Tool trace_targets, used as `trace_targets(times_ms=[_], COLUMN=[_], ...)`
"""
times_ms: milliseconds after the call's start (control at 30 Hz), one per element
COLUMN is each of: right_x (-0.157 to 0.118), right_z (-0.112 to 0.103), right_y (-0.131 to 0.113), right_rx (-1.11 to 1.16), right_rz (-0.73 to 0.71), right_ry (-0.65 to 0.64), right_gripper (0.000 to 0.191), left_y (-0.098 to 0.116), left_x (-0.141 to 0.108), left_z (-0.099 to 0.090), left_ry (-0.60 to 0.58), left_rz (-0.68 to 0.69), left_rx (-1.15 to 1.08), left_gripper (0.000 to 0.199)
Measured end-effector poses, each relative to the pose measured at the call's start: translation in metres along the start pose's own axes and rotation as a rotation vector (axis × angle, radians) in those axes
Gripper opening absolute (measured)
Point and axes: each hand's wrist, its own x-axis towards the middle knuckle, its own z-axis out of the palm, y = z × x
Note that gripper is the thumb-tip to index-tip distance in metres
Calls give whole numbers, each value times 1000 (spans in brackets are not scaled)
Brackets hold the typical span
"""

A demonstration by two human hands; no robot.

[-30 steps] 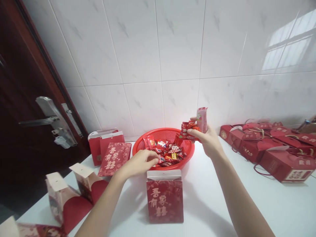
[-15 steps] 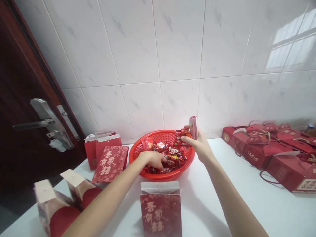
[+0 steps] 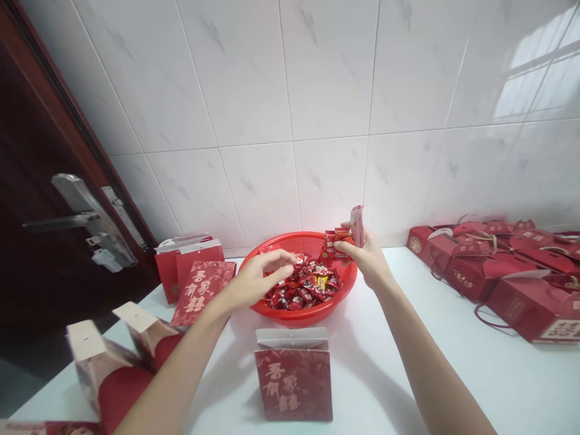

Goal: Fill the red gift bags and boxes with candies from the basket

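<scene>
A red plastic basket (image 3: 312,315) of wrapped candies (image 3: 308,287) stands near the wall. Over its left side is my left hand (image 3: 258,278), fingers apart and curved, with nothing visible between them. My right hand (image 3: 369,257), at the basket's right rim, grips several wrapped candies (image 3: 357,225), one pale pink and others red, standing up from the fingers. In front of the basket, a dark red box (image 3: 294,383) with pale lettering stands upright, its grey-white top edges raised.
More red boxes (image 3: 206,290) stand left of the basket, and two with cream flaps (image 3: 86,341) sit at the front left. Closed red gift boxes (image 3: 480,266) with cord handles line the right. Behind is a tiled wall (image 3: 254,187); a door handle (image 3: 90,220) is at the left.
My left hand has risen out of the candies and moved left, its fingers opening. My right hand still holds its candies in about the same place. The view has shifted slightly.
</scene>
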Motion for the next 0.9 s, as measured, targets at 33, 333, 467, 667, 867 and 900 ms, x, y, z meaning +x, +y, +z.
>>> trace_targets(times_ms=[33, 333, 467, 667, 867, 900], right_x=[0, -9, -26, -53, -78, -82], right_z=[0, 3, 8, 20, 32, 33], right_y=[-1, -8, -26, -46, -55, -57], right_rx=[-3, 83, 165, 191, 27, 0], right_rz=[7, -4, 39, 86, 30, 9], right_ry=[4, -96, -248, -560, -746, -758], right_gripper=[55, 56, 56, 52, 42, 39], left_y=[9, 20, 16, 19, 26, 28], left_x=[-15, -111, -111, -101, -107, -109], left_z=[0, 33, 53, 61, 54, 53], left_ry=[50, 225, 373, 443, 275, 250], left_rz=[24, -56, -98, -183, -224, -231], left_rx=[-17, 284, 239, 118, 39, 44], left_gripper=[26, 27, 31, 36, 16, 20])
